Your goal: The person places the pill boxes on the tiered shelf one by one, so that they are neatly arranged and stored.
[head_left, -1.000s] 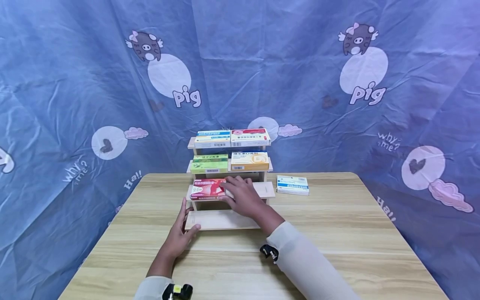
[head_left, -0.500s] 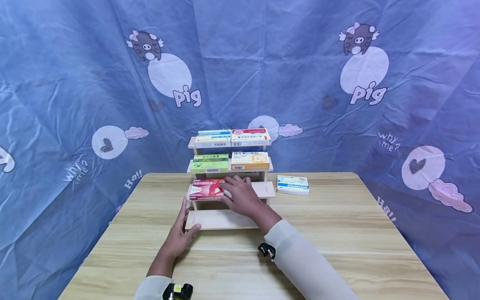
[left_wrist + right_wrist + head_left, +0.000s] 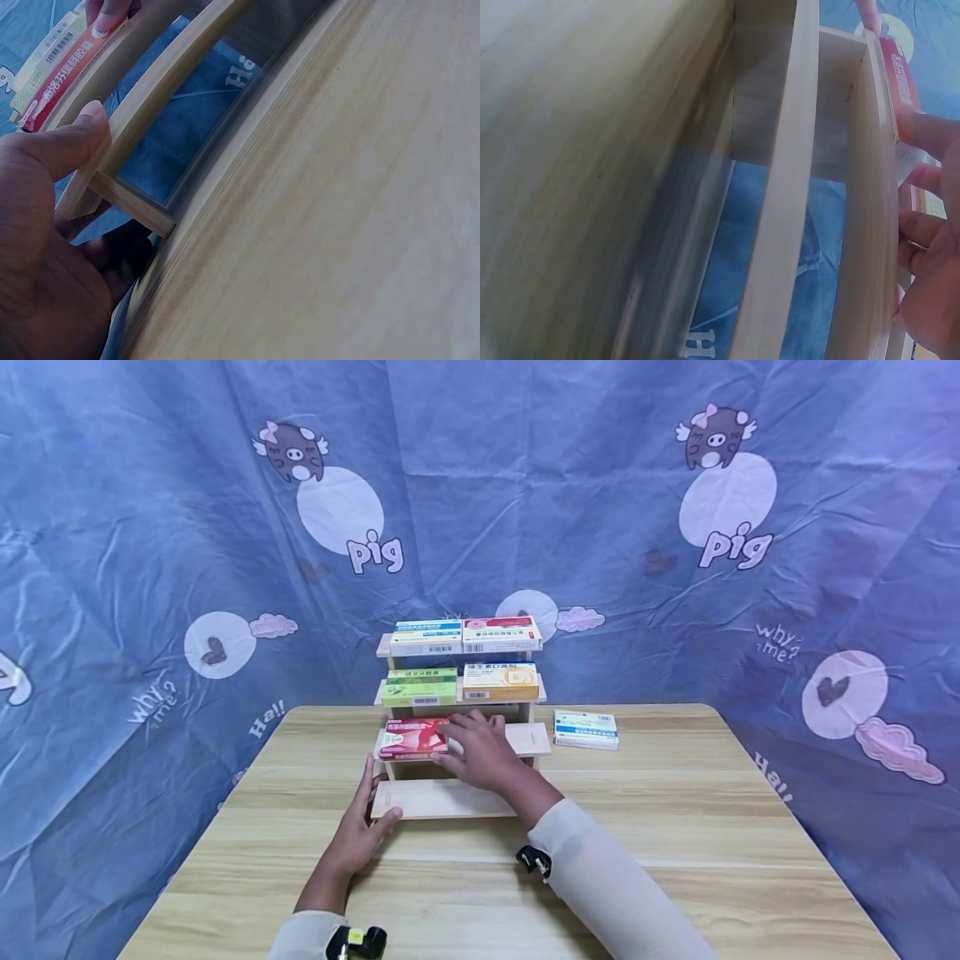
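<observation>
A red and white medicine box (image 3: 408, 739) lies flat on the left part of the third step down of a stepped wooden rack (image 3: 450, 800). My right hand (image 3: 486, 753) is at the box's right end, fingers bent over it and thumb near the front corner. In the right wrist view, thumb and fingers meet the end of the red box (image 3: 900, 75). My left hand (image 3: 358, 835) grips the rack's lower left end. Its thumb lies on the bottom step (image 3: 142, 90) in the left wrist view, the other fingers underneath and behind.
The second step bears a green box (image 3: 418, 687) and an orange and white box (image 3: 499, 682). On the top step lie a blue and white box (image 3: 426, 637) and a red and white one (image 3: 501, 634). Another white-blue box (image 3: 586, 731) lies on the table (image 3: 675, 827) right of the rack.
The red medicine box has shifted slightly to the left, and my right hand has moved a little left with it. My left hand has stayed on the rack.
</observation>
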The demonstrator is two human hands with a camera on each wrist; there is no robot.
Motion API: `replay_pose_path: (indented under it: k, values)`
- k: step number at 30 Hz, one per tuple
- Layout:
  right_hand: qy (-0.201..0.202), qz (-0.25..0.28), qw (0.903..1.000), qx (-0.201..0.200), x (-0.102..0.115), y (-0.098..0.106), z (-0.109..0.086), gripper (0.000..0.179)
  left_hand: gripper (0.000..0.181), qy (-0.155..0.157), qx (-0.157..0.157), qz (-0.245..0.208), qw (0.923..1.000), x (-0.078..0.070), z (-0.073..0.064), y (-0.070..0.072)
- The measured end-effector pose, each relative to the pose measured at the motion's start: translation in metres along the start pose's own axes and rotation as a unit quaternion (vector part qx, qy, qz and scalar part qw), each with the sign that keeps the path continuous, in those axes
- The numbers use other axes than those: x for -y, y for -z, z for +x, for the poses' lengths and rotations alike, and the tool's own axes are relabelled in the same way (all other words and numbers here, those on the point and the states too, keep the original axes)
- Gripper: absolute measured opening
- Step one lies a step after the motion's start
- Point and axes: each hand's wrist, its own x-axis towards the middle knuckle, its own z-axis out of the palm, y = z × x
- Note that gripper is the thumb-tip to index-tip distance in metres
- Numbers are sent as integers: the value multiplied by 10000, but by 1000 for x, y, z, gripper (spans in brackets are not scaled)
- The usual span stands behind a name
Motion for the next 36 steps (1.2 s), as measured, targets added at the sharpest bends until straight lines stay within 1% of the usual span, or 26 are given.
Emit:
replay_pose_path:
  k: [3,7,11,15,20,25,29,36]
  values:
    - [-105,85,9999,22,2,0,-2,59,106,19,19,-21,10000,0,0,0]
    - [-272,255,9993,-70,3,1,-5,69,106,49,-6,-20,10000,-1,0,0]
    - [-396,384,9983,-176,1,2,-11,73,106,52,4,-50,10000,-2,-1,1]
    - [-370,454,9979,-278,-2,3,-17,74,106,69,24,-63,10000,-4,-1,1]
    - [-377,537,9973,-342,-8,6,-26,71,106,62,27,-108,9999,-5,-2,2]
    - [-340,605,9967,-411,-14,12,-35,68,107,93,18,-81,9999,-5,-2,2]
    - [-223,643,9962,-539,-21,19,-42,65,107,97,1,-10,10000,-4,-2,2]
    - [84,651,9941,-869,-35,26,-54,55,106,-9,-66,53,10000,-4,-1,0]
